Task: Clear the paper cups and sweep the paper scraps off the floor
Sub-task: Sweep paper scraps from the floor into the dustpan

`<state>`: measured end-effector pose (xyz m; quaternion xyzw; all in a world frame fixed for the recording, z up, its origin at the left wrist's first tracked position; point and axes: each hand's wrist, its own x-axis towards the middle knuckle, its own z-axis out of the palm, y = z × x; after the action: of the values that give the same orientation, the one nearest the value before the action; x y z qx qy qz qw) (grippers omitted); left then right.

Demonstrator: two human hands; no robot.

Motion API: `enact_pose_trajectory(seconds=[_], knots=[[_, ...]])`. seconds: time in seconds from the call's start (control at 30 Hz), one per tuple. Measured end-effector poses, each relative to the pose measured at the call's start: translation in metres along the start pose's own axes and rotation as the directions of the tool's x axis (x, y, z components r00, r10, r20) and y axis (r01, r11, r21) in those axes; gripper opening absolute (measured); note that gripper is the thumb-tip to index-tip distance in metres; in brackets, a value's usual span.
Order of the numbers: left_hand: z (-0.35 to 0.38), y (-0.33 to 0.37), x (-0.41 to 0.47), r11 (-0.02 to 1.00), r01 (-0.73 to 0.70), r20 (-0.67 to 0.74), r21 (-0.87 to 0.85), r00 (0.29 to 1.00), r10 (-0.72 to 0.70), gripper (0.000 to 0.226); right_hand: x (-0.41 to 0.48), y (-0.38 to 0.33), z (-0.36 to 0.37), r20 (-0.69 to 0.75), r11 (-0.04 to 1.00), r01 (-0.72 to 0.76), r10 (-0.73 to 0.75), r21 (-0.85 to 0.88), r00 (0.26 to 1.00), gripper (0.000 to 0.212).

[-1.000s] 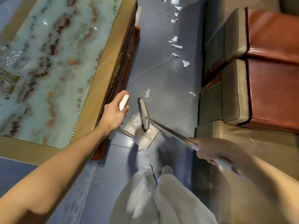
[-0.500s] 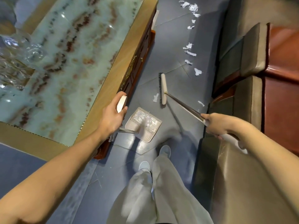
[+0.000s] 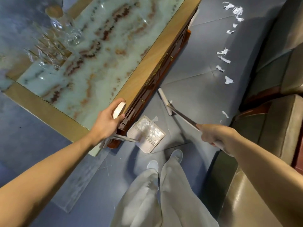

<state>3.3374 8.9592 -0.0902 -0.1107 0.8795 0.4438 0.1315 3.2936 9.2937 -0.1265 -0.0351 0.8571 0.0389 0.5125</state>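
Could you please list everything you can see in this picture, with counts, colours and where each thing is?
table: one, green marbled top, tan wooden rim, left
glassware: several, clear, blurred, on the table's far end
floor: blue-grey tiles, centre
sofa seats: several, olive with red-brown trim, right
dustpan: one, white, on the floor by the table's corner
broom: one, white head, metal shaft, beyond the dustpan
paper scraps: about ten, white, on the floor beside the sofa seats; more in the dustpan
trousers: one pair, pale grey, bottom centre
shoes: two, white, below the dustpan
left hand: one, grips the dustpan's handle
right hand: one, grips the broom's shaft
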Motion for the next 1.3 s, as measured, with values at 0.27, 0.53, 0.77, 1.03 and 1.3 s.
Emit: enact_pose_trajectory(seconds=[0.27,0.53,0.77,1.03,1.3], knots=[[-0.002,-0.019,-0.009,1.0,0.014,-0.027,-0.021,1.0,-0.015,0.055,-0.04,-0.034,0.047,0.087,0.984,0.009,-0.025,0.177,0.996,0.062],[0.013,-0.014,0.001,0.999,-0.04,0.017,-0.008,0.999,0.04,0.045,-0.077,-0.036,0.054,0.168,0.94,0.055,-0.117,0.335,0.979,0.064],[0.026,0.014,0.017,0.99,-0.142,0.078,-0.006,0.987,0.142,0.045,-0.111,0.022,0.041,0.099,0.966,0.017,-0.044,0.257,0.994,0.064],[0.081,0.084,0.077,0.974,-0.223,0.117,-0.049,0.967,0.227,0.043,-0.133,0.104,0.026,-0.005,0.938,-0.089,0.096,0.336,0.995,0.077],[0.166,0.168,0.145,0.938,-0.347,0.174,0.014,0.924,0.34,0.042,-0.118,0.206,0.0,0.032,0.757,-0.195,0.225,0.624,0.974,0.082]])
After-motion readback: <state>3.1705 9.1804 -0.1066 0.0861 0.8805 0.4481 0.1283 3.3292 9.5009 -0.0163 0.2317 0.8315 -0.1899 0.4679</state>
